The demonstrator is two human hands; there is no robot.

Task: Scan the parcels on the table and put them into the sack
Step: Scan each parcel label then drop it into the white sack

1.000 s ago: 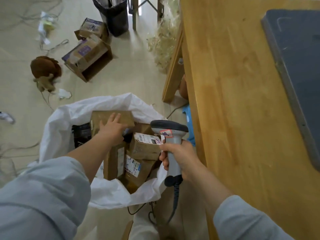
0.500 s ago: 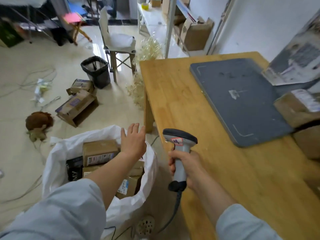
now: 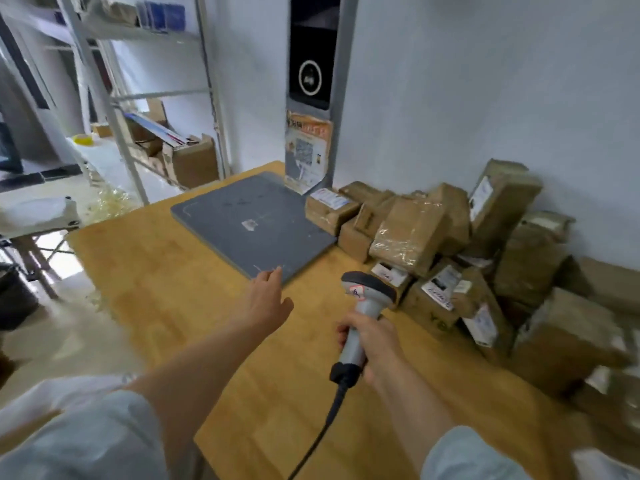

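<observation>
Presently the fingers (image 3: 273,276) of the left hand (image 3: 265,304) are straight and close together with the thumb apart, and they hold nothing. The hand hovers at frame centre, just short of the near edge of the mat (image 3: 242,216), judged free to take the next item. The right hand (image 3: 372,342) has its fingers (image 3: 344,332) curled round the grip of the scanner (image 3: 367,296), head pointed towards the pile, judged ready for a label.

Scanner: pistol-shaped grey plastic with a dark hood, a small red-and-white sticker and a dark cable (image 3: 322,431) at the butt.

Parcels (image 3: 412,233): brown cardboard boxes, creased, several bound in glossy clear tape, with white labels. They are heaped at frame right against the wall (image 3: 485,98).

Surface (image 3: 166,271): yellow wood with visible grain. Mat: a flat grey slab with rounded corners, scuffed.

Sack: not in view.
</observation>
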